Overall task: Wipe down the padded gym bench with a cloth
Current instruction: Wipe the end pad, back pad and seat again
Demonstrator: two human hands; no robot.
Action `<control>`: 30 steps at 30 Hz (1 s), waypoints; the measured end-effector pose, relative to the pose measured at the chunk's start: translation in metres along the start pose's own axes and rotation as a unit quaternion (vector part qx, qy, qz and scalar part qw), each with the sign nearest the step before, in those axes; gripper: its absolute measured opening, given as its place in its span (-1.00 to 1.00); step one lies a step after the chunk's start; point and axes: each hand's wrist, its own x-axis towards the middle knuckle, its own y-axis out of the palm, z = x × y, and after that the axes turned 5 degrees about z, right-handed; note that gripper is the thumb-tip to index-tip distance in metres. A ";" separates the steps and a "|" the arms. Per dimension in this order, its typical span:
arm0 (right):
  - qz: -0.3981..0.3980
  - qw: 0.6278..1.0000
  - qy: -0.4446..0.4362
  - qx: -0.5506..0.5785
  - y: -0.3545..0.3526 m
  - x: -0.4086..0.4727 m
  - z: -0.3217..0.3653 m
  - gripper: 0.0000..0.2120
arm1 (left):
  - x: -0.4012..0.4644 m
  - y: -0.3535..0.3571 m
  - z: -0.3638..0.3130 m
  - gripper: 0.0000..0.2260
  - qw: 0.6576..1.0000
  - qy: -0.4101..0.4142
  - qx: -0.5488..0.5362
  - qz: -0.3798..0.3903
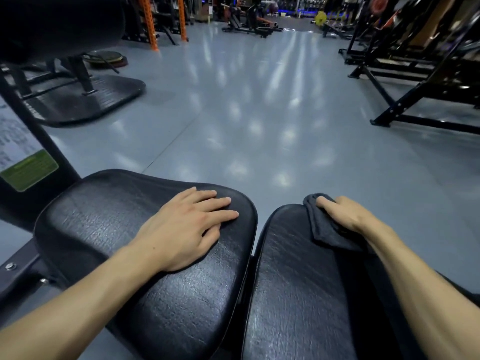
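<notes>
Two black padded bench cushions lie side by side in the lower half of the view. My left hand (188, 224) rests flat on the left pad (104, 216), fingers straight and spread toward its far edge. My right hand (345, 214) presses a dark grey cloth (324, 227) against the far right edge of the right pad (293, 281). The fingers curl over the pad's outer side with the cloth under them; their tips are hidden.
A black machine frame with a white and green label (28, 170) stands at the left. A black footplate (85, 100) lies on the grey floor (259, 113) beyond it. Black racks (415, 74) line the right side, with orange uprights (149, 22) at the far left.
</notes>
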 end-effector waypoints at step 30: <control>-0.186 0.975 0.120 -0.028 0.045 -0.104 -0.129 0.17 | 0.072 0.029 -0.111 -0.46 0.985 0.149 -0.002 0.086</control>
